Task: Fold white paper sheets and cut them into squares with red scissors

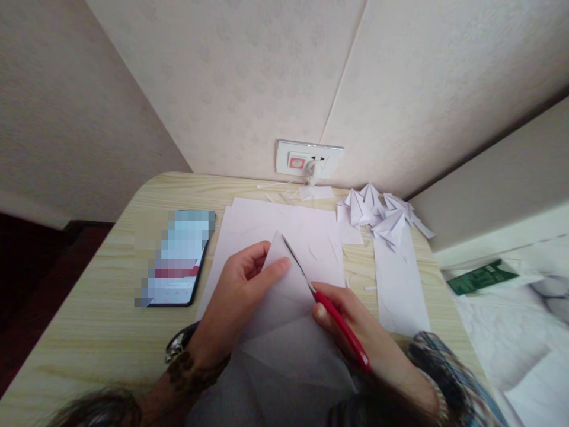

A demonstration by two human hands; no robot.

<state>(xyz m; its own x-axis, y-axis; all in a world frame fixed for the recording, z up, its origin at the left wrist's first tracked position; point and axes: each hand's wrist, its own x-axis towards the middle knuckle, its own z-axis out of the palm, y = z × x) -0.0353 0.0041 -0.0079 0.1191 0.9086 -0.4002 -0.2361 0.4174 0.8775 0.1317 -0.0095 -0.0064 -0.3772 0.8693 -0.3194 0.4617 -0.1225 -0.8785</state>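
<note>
My left hand pinches the top corner of a folded white paper sheet, thumb on top and fingers curled behind. My right hand grips red-handled scissors. Their metal blades run up along the right edge of the folded sheet toward its tip. The sheet hangs over the front of the table toward my lap. More flat white sheets lie underneath on the wooden table.
A phone lies screen up left of the sheets. A pile of folded paper pieces sits at the table's back right, above a paper strip. A wall socket is behind. A green packet rests on a bed at right.
</note>
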